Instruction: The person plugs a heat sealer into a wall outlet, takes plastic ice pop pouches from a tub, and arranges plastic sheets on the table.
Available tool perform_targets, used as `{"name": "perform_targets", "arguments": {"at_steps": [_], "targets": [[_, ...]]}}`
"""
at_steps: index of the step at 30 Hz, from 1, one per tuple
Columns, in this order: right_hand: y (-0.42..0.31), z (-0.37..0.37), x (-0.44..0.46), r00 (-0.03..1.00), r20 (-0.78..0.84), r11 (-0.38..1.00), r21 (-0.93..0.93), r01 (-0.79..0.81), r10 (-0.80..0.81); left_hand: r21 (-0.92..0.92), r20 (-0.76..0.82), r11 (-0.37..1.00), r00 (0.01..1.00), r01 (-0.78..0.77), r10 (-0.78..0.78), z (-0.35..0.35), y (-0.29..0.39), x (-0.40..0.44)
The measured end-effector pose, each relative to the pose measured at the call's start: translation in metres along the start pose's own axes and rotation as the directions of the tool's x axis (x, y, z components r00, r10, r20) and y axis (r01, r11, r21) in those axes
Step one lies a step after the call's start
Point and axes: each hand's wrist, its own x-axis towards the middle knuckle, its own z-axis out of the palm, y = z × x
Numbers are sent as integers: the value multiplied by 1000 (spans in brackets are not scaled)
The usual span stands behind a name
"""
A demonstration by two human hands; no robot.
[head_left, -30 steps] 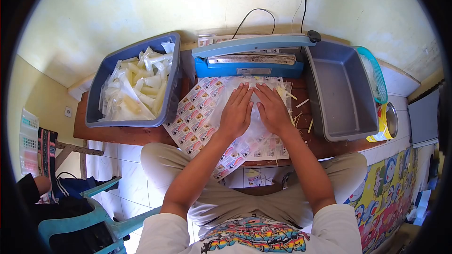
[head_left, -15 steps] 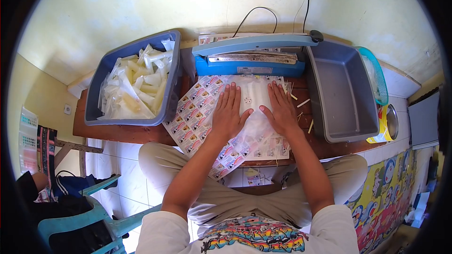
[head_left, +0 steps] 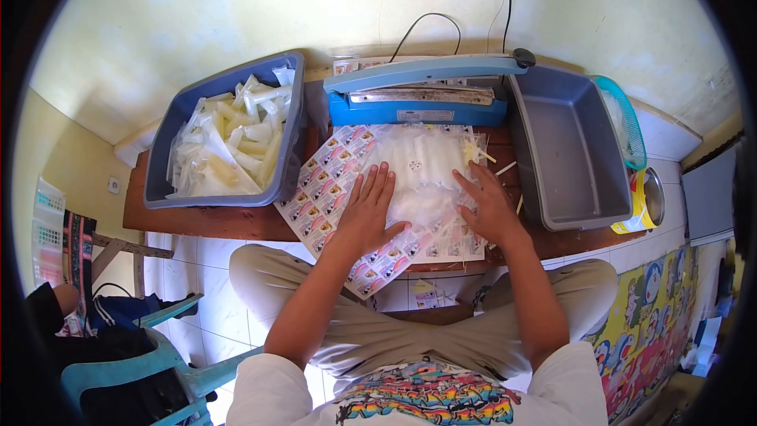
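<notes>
A clear plastic bag (head_left: pixel 422 154) with white contents and a small printed mark lies flat on the printed label sheets (head_left: pixel 325 193). My left hand (head_left: pixel 367 213) rests at the bag's left edge, partly over the sheets, with its fingers spread and nothing held. At the right edge of the bag is my right hand (head_left: pixel 490 207), open too, its fingers apart near some pale yellow strips (head_left: pixel 473 150). Behind the bag stands a blue sealing machine (head_left: pixel 418 110), its long arm (head_left: pixel 426 72) raised.
A grey tub (head_left: pixel 158 166) of filled plastic packets stands at the left. To the right are another grey tub (head_left: pixel 579 150), a turquoise basket (head_left: pixel 631 130) and a yellow tin (head_left: pixel 648 201). Narrow strips lie on the wooden table (head_left: pixel 221 225). A black cable runs behind the machine.
Both hands were together over the bag, then spread apart across it. They have since drawn back towards me and outward, and more of the bag now shows.
</notes>
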Motion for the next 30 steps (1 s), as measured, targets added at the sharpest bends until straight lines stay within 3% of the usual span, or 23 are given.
{"name": "perform_targets", "arguments": {"at_steps": [5,7,9,11,18,20,22,25,30], "targets": [[-14,-18,-7,997,71,998,61,-18,13,-71,29,997,999,-27,29,-16,3,-11],[-19,-19,-10,996,88,1000,-20,17,-16,-106,22,994,999,-24,26,-12,2,-11],[-17,-11,-8,997,74,1000,30,-7,5,-55,-101,998,995,-27,21,-11,6,-11],[-14,-6,-8,998,61,997,79,-27,22,-92,-120,996,993,7,-18,-15,12,-11],[2,-3,-6,988,-144,997,36,64,-58,-247,-307,969,948,9,-87,-7,11,-14],[5,-4,-5,981,-164,994,24,111,-106,-345,-242,936,956,75,-166,-11,12,-15],[-3,-13,-4,992,-127,966,257,32,0,-433,-173,891,958,136,-230,-19,9,-13],[-4,-19,-3,990,-137,964,260,50,-15,-471,-134,875,972,109,-193,-25,-1,-12],[-11,-25,1,987,-156,935,354,14,44,-544,-228,839,964,-13,-133,-24,0,-13]]}}
